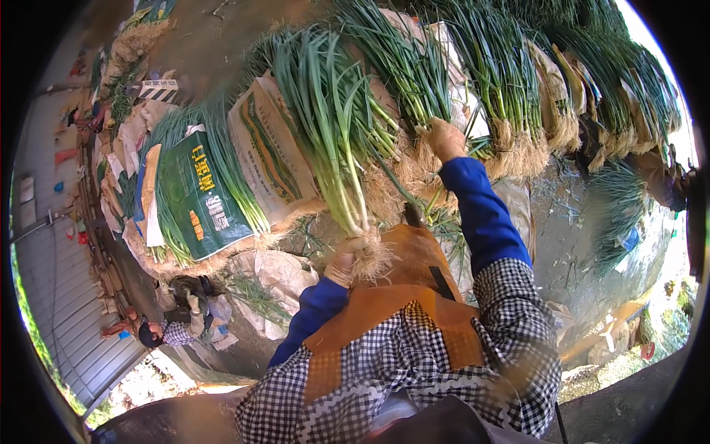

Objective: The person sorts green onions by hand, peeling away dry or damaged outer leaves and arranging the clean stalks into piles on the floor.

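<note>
My left hand point(339, 265) grips a bunch of long green onions point(349, 194) at its pale root end, with the stringy roots point(372, 257) showing beside my fingers and the leaves fanning upward. My right hand point(444, 139), fingers bent closed, is at the stems of another green onion bundle point(399, 66) in the pile; what it grips is unclear. A beige printed sack point(268, 148) lies left of the held bunch, and more rooted bundles point(515, 103) lie to the right. An orange apron point(411, 263) covers my front.
A green sack point(197, 196) with onions lies at the left. A co-worker point(174, 333) in a checked top is at lower left. Pale sacking point(259, 285) and scattered leaves lie on the wet floor. A loose heap of onions point(614, 214) is at the right.
</note>
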### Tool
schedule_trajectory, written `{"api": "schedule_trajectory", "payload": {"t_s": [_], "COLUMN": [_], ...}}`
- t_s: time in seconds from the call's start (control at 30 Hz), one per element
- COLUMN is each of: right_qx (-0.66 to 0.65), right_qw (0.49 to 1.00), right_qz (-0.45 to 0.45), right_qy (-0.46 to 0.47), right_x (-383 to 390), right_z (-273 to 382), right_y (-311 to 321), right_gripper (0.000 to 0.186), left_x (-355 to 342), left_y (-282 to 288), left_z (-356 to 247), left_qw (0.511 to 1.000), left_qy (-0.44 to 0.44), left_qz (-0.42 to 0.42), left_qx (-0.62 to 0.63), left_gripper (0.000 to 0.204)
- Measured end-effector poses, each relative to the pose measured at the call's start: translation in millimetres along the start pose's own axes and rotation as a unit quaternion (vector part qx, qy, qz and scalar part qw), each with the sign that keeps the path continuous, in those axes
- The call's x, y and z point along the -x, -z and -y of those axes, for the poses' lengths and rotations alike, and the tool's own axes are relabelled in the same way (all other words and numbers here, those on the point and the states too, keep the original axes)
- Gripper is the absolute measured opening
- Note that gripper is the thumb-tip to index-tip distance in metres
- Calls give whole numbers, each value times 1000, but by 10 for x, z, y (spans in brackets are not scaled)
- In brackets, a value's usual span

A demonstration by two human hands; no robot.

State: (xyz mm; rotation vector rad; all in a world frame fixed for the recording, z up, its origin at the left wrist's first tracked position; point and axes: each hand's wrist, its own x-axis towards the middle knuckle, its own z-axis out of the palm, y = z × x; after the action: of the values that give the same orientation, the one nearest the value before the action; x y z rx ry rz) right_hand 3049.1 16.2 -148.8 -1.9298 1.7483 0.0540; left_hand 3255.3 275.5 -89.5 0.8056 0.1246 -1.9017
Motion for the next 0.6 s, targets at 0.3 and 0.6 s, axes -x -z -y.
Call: {"api": "schedule_trajectory", "payload": {"t_s": [0.3,0.6], "right_qx": [-214,-597], "right_qw": [957,739], "right_qz": [188,311], "right_qy": [59,28], "right_x": [553,1987], "right_z": [185,180], "right_y": [-165,-506], "right_gripper": [21,36], "left_x": [-225,-330], "left_y": [134,79], "left_z": [331,385], "left_qw": [992,995], "left_qy": [-31,53], "left_qz": [-117,-81], "left_qx": [35,30], "left_gripper": [32,25]}}
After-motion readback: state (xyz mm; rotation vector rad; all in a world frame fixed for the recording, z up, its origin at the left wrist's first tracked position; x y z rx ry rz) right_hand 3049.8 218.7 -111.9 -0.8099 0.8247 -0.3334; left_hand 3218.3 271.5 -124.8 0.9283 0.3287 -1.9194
